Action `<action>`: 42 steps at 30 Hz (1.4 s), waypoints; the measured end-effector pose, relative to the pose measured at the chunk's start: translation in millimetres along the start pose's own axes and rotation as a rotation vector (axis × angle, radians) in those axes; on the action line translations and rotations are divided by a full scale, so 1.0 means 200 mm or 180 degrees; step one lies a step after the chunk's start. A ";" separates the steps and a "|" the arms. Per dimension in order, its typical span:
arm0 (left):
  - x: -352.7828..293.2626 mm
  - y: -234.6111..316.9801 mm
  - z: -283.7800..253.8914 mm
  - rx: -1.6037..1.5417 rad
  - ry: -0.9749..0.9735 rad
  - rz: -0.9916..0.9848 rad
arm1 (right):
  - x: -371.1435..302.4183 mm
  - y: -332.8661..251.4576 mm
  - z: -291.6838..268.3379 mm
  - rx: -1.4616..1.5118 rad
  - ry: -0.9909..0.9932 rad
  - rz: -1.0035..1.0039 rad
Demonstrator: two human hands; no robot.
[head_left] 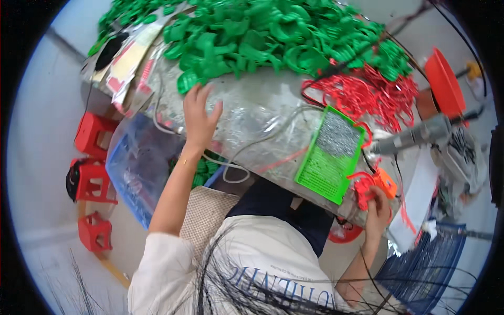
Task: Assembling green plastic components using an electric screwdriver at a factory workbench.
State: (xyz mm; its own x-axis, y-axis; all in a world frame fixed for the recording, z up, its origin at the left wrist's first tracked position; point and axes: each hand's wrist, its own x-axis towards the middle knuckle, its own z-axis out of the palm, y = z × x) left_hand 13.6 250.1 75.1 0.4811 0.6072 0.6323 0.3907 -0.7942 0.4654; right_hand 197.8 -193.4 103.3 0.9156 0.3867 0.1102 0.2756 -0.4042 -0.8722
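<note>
My left hand (200, 116) reaches over the worktable with its fingers apart. Its fingertips are at a green curved plastic part (187, 82) on the near edge of a big heap of green plastic parts (252, 39); whether they touch it I cannot tell. At the right end of the table, the fingers of my right hand (378, 211) are bent around the edge of a red plastic piece (362, 190). An orange block-like piece (386, 182) sits just beyond that hand. Left of it lies a bright green perforated tray (320, 176) with small silver screws (337, 136).
A grey power screwdriver (412, 139) juts in from the right. Tangled red plastic strips (367, 94) lie behind the tray. A pale cable (273, 137) loops across the table (262, 100). Below left stands a plastic-lined blue crate (131, 168), near red stools (97, 178). A red basin (445, 83) is at far right.
</note>
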 end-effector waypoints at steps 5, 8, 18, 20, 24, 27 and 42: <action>0.40 -0.40 0.09 0.0312 0.0769 -0.0316 | -0.03 -0.03 -0.03 -0.0013 -0.0119 -0.0136; 0.67 -0.58 0.11 -0.0218 0.0375 -0.0719 | -0.06 -0.07 -0.02 0.0001 -0.0147 -0.0259; 0.76 -0.78 0.38 -0.1678 -0.0929 -0.1690 | -0.11 -0.09 0.16 0.0464 -0.0272 0.0134; 0.67 -0.67 0.41 -0.1937 -0.0589 -0.1630 | -0.12 -0.07 0.17 0.0578 -0.0351 0.0119; 0.50 -0.45 0.36 -0.2154 -0.0381 -0.1457 | -0.10 -0.07 0.21 0.0605 -0.0426 0.0158; 0.39 -0.28 0.31 -0.2112 -0.0156 -0.1504 | -0.10 -0.07 0.26 0.0565 -0.0480 0.0099; 0.13 -0.18 0.04 -0.2837 -0.0526 -0.1394 | -0.21 -0.11 0.37 0.0285 -0.0844 -0.0129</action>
State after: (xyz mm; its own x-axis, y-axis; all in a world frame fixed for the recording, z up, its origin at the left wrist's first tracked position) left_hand 18.2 295.0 71.1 0.5651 0.7918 0.2320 -0.1378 -0.1867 0.9727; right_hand 130.9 -138.8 82.6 0.7925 0.6092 0.0274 0.2727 -0.3138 -0.9095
